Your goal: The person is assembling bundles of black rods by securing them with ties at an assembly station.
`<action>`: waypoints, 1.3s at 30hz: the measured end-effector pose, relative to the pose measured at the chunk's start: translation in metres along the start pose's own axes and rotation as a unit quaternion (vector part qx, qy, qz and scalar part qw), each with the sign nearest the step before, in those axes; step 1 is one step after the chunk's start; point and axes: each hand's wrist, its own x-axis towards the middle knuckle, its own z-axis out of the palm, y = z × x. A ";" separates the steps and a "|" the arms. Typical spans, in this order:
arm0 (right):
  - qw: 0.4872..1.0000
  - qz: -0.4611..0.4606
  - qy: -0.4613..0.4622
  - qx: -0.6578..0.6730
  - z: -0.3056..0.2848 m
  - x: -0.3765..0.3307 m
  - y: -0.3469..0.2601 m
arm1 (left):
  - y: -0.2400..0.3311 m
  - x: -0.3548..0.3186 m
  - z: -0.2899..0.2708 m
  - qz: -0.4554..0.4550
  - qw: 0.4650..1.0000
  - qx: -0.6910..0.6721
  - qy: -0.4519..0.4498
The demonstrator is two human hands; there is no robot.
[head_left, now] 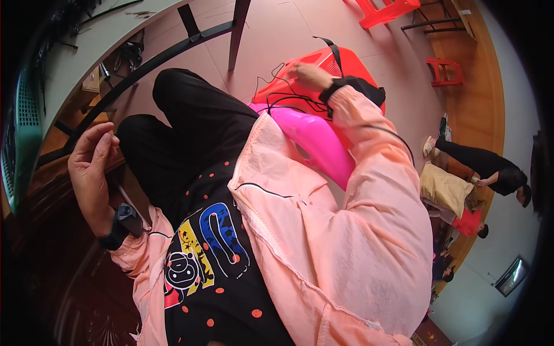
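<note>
My left hand (93,162) is raised beside my left knee, near the table edge. Its fingers curl toward the thumb in a loose pinch; whether anything is between them cannot be made out. My right hand (311,76) reaches over a red plastic stool (360,64), fingers bent in and slightly blurred. Thin black cables (297,102) loop beside and below that hand, and what its fingers hold is unclear. A black strap (333,53) and a dark pouch-like bundle (366,91) lie on the stool. Between my lap and right arm curves a glossy pink plastic piece (314,138).
At the upper left stands a pale-topped table (109,43) on a black metal frame (190,41), with a green perforated basket (26,124) at its side. More red stools (444,72) stand farther right. Another person (485,164) in black is beyond, near a yellowish sack (443,187).
</note>
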 end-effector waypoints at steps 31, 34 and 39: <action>0.612 0.375 0.086 0.691 -0.015 -0.090 -0.217 | -0.020 -0.016 -0.030 0.077 0.986 -0.054 -0.137; 0.580 0.376 0.054 0.721 -0.020 -0.086 -0.218 | -0.022 -0.013 -0.028 0.075 0.985 -0.054 -0.143; 0.575 0.240 0.166 0.764 -0.023 -0.082 -0.215 | -0.027 -0.010 -0.029 0.071 0.986 -0.058 -0.141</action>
